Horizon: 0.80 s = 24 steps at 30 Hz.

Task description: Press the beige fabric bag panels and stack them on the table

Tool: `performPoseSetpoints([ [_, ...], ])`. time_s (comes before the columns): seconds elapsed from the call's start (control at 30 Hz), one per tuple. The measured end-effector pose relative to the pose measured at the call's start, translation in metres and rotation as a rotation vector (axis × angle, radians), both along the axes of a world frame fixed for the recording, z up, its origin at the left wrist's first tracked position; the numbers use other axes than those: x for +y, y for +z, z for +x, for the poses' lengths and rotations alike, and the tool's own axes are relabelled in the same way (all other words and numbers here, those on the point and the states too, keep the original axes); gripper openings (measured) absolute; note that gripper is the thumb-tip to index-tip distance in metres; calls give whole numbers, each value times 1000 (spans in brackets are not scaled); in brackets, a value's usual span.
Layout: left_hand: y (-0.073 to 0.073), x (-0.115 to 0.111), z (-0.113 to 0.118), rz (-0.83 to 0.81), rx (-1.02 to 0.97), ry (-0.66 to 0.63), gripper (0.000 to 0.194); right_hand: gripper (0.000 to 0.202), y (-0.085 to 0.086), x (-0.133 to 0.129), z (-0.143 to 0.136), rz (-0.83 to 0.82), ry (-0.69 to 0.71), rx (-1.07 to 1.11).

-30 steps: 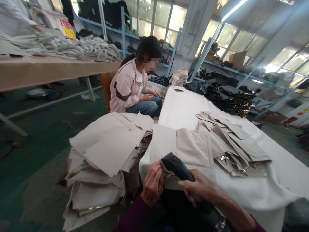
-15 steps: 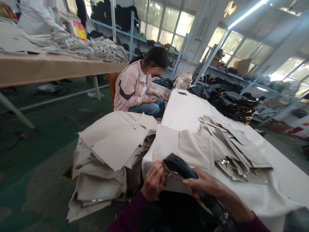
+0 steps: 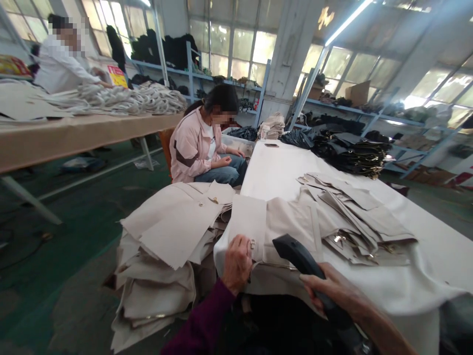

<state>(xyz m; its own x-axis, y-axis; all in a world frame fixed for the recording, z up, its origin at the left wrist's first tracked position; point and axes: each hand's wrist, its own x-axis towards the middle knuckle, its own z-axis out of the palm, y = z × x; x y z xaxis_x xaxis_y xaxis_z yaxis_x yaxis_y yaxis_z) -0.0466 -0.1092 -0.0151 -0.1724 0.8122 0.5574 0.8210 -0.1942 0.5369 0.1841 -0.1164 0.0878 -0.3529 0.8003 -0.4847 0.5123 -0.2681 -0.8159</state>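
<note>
My right hand [image 3: 328, 291] is wrapped round the grip of a black curved handheld tool [image 3: 295, 251]. The tool's blunt head points left, over the lower edge of a beige fabric panel [image 3: 286, 227]. At that panel's left edge, my left hand [image 3: 238, 264] has its fingers bent together, closed on the fabric edge. A small metal clasp [image 3: 253, 244] shows right beside its fingertips. The tool's head is apart from the clasp and from my left hand. What lies under my left palm is hidden.
Stacked beige panels [image 3: 173, 217] stand left of the white-covered table [image 3: 266, 167]. More panels with metal fittings [image 3: 354, 222] lie on the right, black ones [image 3: 351, 153] behind. A seated person [image 3: 199, 143] is beyond the left stack; another person [image 3: 62, 59] stands farther back.
The tool has moved right, away from my left hand. My left hand has shifted slightly up on the fabric, and the clasp now shows beside it. The camera view has tilted.
</note>
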Motion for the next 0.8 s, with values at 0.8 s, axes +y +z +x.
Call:
performPoseSetpoints([
  [0.8, -11, -8, 0, 151, -208, 27, 16, 18, 43, 55, -28, 45, 378, -245],
])
